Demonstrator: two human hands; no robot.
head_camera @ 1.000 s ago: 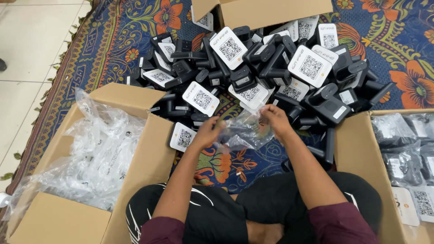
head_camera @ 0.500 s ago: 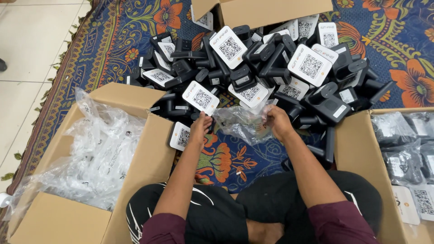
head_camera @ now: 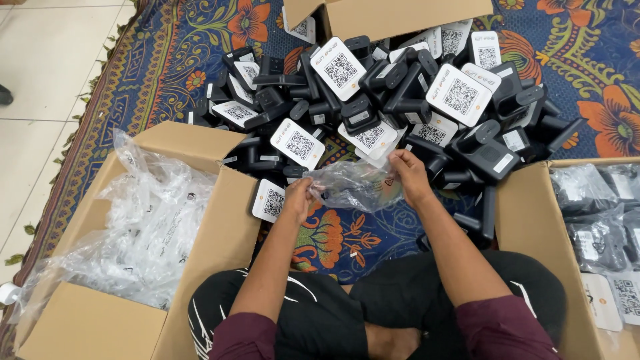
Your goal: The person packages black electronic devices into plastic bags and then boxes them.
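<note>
Carpet [head_camera: 167,60] in blue with orange flowers covers the floor where you sit cross-legged, and it serves as your work surface, so everything is laid within arm's reach around your knees. To your left stands a large open cardboard box [head_camera: 200,267] stuffed with clear plastic bags [head_camera: 147,227], set close enough that you can dip into it without leaning. To your right a second cardboard box [head_camera: 533,220] holds black devices already sealed in bags [head_camera: 593,233], stacked flat so they pack tightly. Ahead of you lies a loose heap of black stands with white code cards [head_camera: 400,100], spilled out from a third box [head_camera: 393,17] at the far edge, so that any one of them can be picked off the pile. Between your hands, just in front of that heap, hangs one clear plastic bag [head_camera: 357,187], stretched sideways. Your left hand [head_camera: 299,199] is closed on its left edge with pinched fingers, and your right hand [head_camera: 408,175] is clamped on its right edge; pulling the two apart keeps the thin film taut and its mouth workable. Whether anything is inside the bag, you cannot tell.
</note>
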